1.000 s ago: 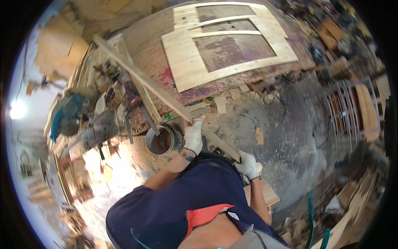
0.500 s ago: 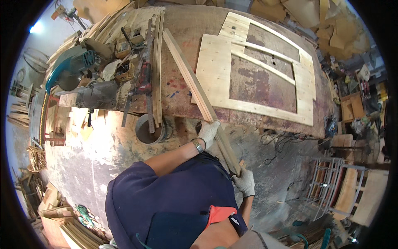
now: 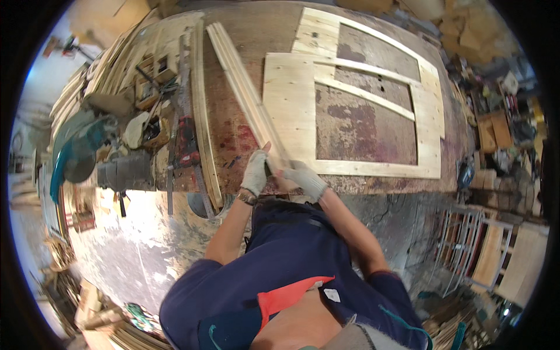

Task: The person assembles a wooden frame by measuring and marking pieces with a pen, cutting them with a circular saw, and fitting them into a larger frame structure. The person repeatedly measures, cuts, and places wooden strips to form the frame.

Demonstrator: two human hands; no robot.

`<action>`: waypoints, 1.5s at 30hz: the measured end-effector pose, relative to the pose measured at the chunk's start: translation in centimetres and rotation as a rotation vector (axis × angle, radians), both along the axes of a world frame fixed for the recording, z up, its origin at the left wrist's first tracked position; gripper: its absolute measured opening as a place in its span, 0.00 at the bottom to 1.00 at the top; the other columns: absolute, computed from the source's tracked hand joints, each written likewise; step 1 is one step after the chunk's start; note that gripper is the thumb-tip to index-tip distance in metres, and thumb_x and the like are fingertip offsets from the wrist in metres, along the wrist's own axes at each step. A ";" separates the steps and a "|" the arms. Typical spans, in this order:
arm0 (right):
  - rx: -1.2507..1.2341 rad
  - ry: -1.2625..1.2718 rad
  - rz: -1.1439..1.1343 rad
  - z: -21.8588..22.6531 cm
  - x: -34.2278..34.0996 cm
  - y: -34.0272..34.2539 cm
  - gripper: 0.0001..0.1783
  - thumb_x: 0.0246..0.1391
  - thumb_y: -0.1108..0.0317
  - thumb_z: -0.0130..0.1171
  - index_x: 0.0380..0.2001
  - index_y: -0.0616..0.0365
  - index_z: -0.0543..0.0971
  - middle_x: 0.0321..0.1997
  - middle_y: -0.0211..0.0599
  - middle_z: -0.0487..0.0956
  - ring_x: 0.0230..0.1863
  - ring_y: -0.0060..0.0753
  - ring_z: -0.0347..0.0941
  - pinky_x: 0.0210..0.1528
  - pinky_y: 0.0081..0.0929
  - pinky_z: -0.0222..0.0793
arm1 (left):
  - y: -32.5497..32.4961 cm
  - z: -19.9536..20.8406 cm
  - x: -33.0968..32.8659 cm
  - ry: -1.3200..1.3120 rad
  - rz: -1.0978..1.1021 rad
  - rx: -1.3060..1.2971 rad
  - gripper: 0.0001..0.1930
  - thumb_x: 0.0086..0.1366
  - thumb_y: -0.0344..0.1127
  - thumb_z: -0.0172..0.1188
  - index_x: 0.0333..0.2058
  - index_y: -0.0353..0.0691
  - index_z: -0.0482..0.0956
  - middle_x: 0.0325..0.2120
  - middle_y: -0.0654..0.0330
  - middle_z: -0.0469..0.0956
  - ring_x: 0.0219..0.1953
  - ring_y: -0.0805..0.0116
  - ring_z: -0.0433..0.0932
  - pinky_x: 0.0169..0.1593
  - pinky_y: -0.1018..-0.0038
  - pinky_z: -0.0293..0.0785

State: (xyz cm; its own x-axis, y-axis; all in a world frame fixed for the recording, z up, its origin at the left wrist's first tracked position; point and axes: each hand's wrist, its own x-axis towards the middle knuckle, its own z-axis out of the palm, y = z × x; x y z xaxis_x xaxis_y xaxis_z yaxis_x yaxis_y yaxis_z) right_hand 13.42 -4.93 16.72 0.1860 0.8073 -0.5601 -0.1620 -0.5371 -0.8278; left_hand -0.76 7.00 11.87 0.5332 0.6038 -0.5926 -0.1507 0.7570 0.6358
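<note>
Wooden strips (image 3: 245, 93) | now over bench (image 3: 227, 125), overhang gone; likely better supported | left hand (image 3: 255, 173) grips near end; right hand (image 3: 305, 179) blurred, can't tell

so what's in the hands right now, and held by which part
The wood, by its near end: left hand on its left side, right hand on its right. Blur hides the exact finger placement.

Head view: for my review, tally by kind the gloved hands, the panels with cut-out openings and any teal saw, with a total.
Gloved hands: 2 (left hand, right hand)
Panels with cut-out openings: 2 (front panel, back panel, overlapping)
Teal saw: 1
Total: 5
The wood strips at the hands are too blurred to count.
</note>
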 end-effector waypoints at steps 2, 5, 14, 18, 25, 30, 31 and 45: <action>0.020 0.009 0.142 -0.5 -1.4 2.7 0.31 0.59 0.49 0.70 0.50 0.70 0.82 0.39 0.45 0.86 0.38 0.33 0.83 0.42 0.32 0.79 | 0.1 -0.4 -2.1 0.100 -0.020 0.086 0.21 0.77 0.43 0.57 0.61 0.39 0.79 0.36 0.65 0.81 0.36 0.71 0.82 0.34 0.69 0.80; -0.102 -0.130 0.512 -0.9 -2.2 4.0 0.36 0.60 0.39 0.65 0.49 0.66 0.83 0.40 0.51 0.87 0.42 0.46 0.85 0.47 0.38 0.79 | 0.8 -1.1 -4.9 0.238 -0.052 0.167 0.20 0.75 0.41 0.60 0.60 0.37 0.79 0.39 0.63 0.81 0.40 0.71 0.81 0.42 0.70 0.80; -0.034 -0.400 0.657 -4.5 5.0 -2.4 0.32 0.65 0.40 0.59 0.50 0.64 0.80 0.46 0.54 0.85 0.50 0.52 0.83 0.52 0.43 0.76 | 4.2 -4.9 -8.3 0.695 -0.091 0.365 0.48 0.55 0.43 0.81 0.67 0.22 0.66 0.57 0.46 0.80 0.57 0.57 0.79 0.61 0.66 0.74; -0.180 -0.102 0.349 -6.5 10.2 -7.1 0.25 0.70 0.49 0.59 0.49 0.63 0.80 0.41 0.43 0.85 0.41 0.35 0.83 0.42 0.34 0.78 | 7.6 -4.2 -7.7 0.709 -0.134 0.402 0.57 0.54 0.45 0.82 0.72 0.20 0.55 0.63 0.41 0.75 0.64 0.56 0.75 0.66 0.65 0.71; -0.359 0.070 0.000 -9.7 17.3 -14.2 0.20 0.74 0.50 0.56 0.50 0.58 0.80 0.37 0.33 0.84 0.31 0.27 0.81 0.36 0.25 0.77 | 6.2 -0.6 -5.6 1.368 -0.112 0.710 0.52 0.56 0.51 0.78 0.71 0.31 0.60 0.59 0.33 0.75 0.61 0.40 0.76 0.62 0.57 0.75; -0.306 0.477 -0.265 -10.3 19.1 -17.8 0.15 0.77 0.57 0.50 0.37 0.52 0.76 0.28 0.24 0.75 0.27 0.21 0.70 0.29 0.22 0.66 | 1.5 -1.5 -1.9 1.475 0.183 1.163 0.34 0.60 0.50 0.75 0.56 0.34 0.75 0.40 0.46 0.84 0.43 0.43 0.83 0.49 0.54 0.79; -0.345 0.594 -0.359 -10.3 19.2 -18.0 0.15 0.78 0.58 0.49 0.34 0.50 0.75 0.27 0.22 0.72 0.26 0.19 0.67 0.28 0.22 0.64 | 0.6 -1.9 -1.1 1.403 0.166 1.110 0.31 0.60 0.50 0.75 0.54 0.34 0.77 0.39 0.48 0.85 0.41 0.47 0.84 0.48 0.56 0.80; -0.443 0.330 -0.312 -12.6 22.2 -18.4 0.25 0.73 0.49 0.56 0.38 0.65 0.82 0.29 0.46 0.86 0.28 0.41 0.83 0.32 0.35 0.79 | -3.1 -3.8 1.8 1.653 0.194 1.048 0.30 0.58 0.50 0.75 0.52 0.38 0.77 0.43 0.49 0.80 0.47 0.45 0.80 0.51 0.52 0.76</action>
